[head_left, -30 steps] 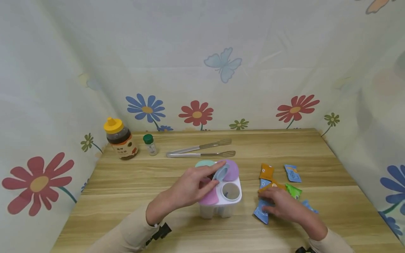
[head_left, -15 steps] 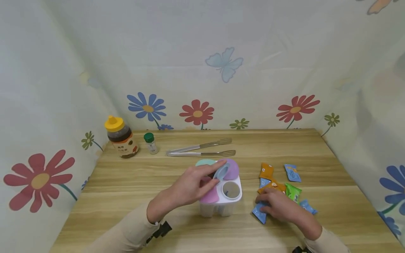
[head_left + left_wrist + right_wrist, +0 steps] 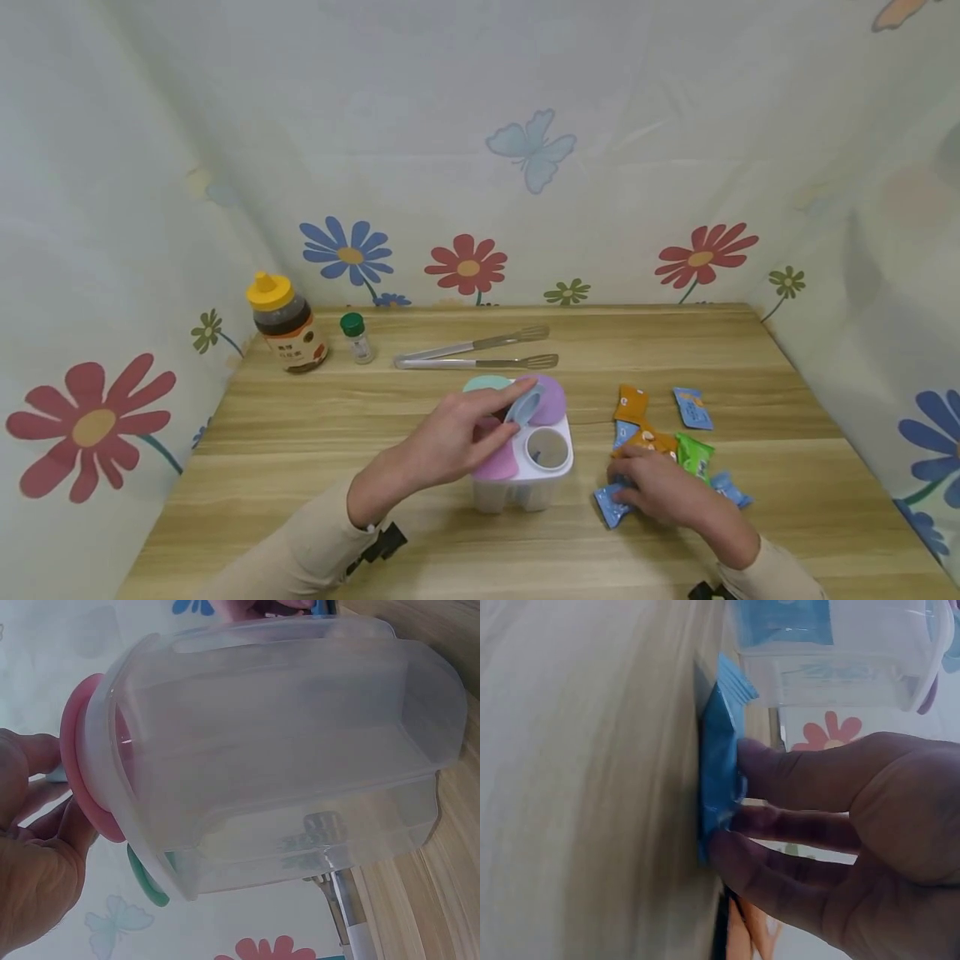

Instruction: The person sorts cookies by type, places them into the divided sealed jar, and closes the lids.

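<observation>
My left hand (image 3: 442,437) pinches a light blue lid (image 3: 524,406) between thumb and index finger, tilted above a lidded plastic container (image 3: 556,477). The container's front right opening is uncovered; a purple lid (image 3: 551,400), a pink lid (image 3: 498,464) and a green lid (image 3: 486,384) cover other openings. Through the translucent wall in the right wrist view, a blue packet (image 3: 787,621) shows inside. To the container's right, my right hand (image 3: 660,487) holds another small blue packet (image 3: 611,504) by thumb and fingertips, low at the table (image 3: 592,825).
Around the right hand lie several packets, among them an orange packet (image 3: 632,403), a green packet (image 3: 694,454) and a blue packet (image 3: 693,408). Metal tongs (image 3: 480,350) lie behind the container. A yellow-capped jar (image 3: 292,329) and a green-capped shaker (image 3: 357,339) stand back left.
My right hand has drawn the blue packet slightly left and turned it, its upper part now more under my fingers. The left hand with the light blue lid stays in place.
</observation>
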A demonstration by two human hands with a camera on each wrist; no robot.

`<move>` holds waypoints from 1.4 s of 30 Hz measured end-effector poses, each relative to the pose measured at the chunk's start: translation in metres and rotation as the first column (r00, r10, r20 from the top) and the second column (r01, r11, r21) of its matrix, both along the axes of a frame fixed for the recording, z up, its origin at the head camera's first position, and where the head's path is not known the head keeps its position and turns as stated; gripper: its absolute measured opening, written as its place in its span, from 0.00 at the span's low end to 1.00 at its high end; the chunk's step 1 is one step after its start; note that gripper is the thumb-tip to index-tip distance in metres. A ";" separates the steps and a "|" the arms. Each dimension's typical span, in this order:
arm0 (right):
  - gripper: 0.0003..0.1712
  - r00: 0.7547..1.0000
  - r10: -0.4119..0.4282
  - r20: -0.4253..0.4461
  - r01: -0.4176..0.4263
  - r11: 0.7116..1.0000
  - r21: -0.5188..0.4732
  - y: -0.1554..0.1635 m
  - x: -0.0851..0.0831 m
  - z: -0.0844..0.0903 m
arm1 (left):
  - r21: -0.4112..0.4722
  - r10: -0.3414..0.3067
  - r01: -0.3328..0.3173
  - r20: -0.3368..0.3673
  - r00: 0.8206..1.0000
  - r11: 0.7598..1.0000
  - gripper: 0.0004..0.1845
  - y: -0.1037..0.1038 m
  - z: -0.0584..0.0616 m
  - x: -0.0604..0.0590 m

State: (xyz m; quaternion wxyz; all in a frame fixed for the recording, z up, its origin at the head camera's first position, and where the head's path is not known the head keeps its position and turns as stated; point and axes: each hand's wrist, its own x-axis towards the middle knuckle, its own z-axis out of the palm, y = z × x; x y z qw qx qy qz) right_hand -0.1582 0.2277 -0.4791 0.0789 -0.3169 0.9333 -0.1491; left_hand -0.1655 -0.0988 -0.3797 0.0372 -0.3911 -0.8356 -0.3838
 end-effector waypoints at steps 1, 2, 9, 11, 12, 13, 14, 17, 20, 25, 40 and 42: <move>0.09 1.000 0.005 -0.004 -0.005 1.000 -0.001 0.000 0.001 0.001 | 0.001 -0.002 0.002 -0.001 1.000 1.000 0.31 0.000 0.000 0.000; 0.09 1.000 0.010 -0.004 -0.010 1.000 -0.004 0.000 0.001 0.002 | 0.002 -0.004 0.004 -0.004 1.000 1.000 0.31 0.000 0.000 0.000; 0.14 0.999 0.018 0.043 -0.018 1.000 0.000 -0.001 0.003 0.004 | 0.000 0.010 -0.010 0.016 1.000 1.000 0.31 -0.001 -0.001 0.001; 0.14 0.999 0.009 0.045 -0.010 1.000 0.004 -0.001 0.003 0.004 | 0.003 0.011 -0.011 0.012 1.000 1.000 0.31 -0.001 -0.001 0.001; 0.13 0.999 0.007 0.046 -0.007 1.000 0.005 -0.001 0.002 0.004 | 0.004 0.010 -0.010 0.010 1.000 1.000 0.31 -0.001 0.000 0.001; 0.13 0.999 0.003 0.049 -0.004 1.000 0.004 -0.001 0.002 0.004 | 0.005 0.009 -0.009 0.006 1.000 1.000 0.31 -0.001 0.000 0.001; 0.13 0.999 0.003 0.051 -0.003 1.000 0.002 -0.001 0.001 0.003 | 0.006 0.008 -0.008 0.004 1.000 1.000 0.31 -0.001 0.000 0.001; 0.12 0.998 0.012 0.064 -0.012 1.000 -0.004 -0.001 0.000 0.003 | 0.007 0.008 -0.008 0.005 1.000 1.000 0.30 0.000 -0.001 0.001; 0.12 0.995 0.009 0.098 -0.009 1.000 -0.006 -0.001 -0.001 0.004 | 0.011 0.008 -0.008 0.014 1.000 1.000 0.30 0.000 -0.001 0.001; 0.14 0.990 -0.015 0.142 0.014 1.000 0.009 -0.001 0.000 0.003 | 0.018 0.006 -0.006 0.022 1.000 1.000 0.31 -0.001 -0.001 0.001; 0.15 0.997 0.048 -0.058 -0.049 0.999 -0.023 -0.005 0.003 0.005 | 0.001 0.010 -0.010 0.016 1.000 1.000 0.31 0.000 -0.001 0.000; 0.16 0.995 0.023 -0.093 -0.026 0.999 -0.027 -0.006 0.003 0.006 | -0.001 0.011 -0.011 0.019 1.000 1.000 0.31 0.000 -0.001 0.000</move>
